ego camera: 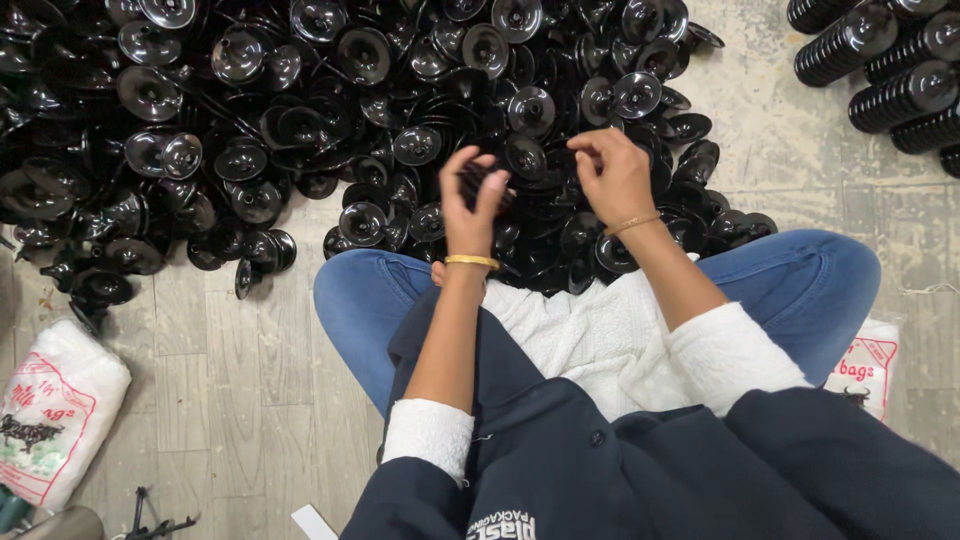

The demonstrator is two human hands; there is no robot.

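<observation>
On the floor, above the pile of black discs (400, 110) | small disc stack gripped in left hand (470, 205) | right hand (612, 178) fingers pinched, contents unclear | stacking judged underway; alignment needed next

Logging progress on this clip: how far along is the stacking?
Done: several stacked columns of discs lie on the floor at top right. In hand: the left hand grips a short stack of black discs, with the right hand beside it. Left: a large loose pile of discs ahead.
</observation>
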